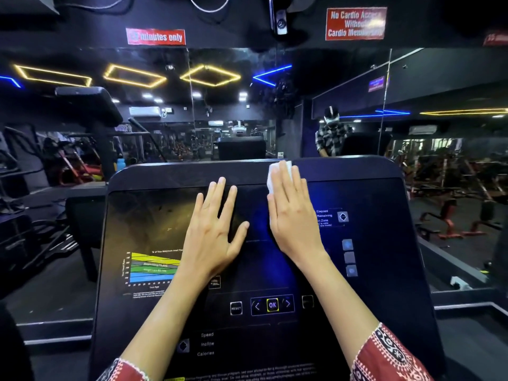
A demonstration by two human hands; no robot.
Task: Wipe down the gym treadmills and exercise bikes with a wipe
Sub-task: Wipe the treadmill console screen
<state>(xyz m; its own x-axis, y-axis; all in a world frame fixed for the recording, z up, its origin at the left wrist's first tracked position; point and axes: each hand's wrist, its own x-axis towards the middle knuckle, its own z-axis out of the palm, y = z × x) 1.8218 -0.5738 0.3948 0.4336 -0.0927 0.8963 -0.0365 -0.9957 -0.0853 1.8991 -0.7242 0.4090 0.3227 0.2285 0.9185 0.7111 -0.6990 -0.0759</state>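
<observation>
— Wipe (pixel 275 177), white and folded: where?
— Mostly hidden beneath right hand (pixel 291 215), fingers straight, pressing it on glossy black treadmill console (pixel 371 243). Left hand (pixel 214 229) lies flat alongside, holding nothing.

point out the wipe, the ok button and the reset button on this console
wipe (pixel 274 174), head view, on its exposed white upper-left part
ok button (pixel 272 304), head view, on the centre of the yellow-framed key
reset button (pixel 235 308), head view, on its label
</observation>
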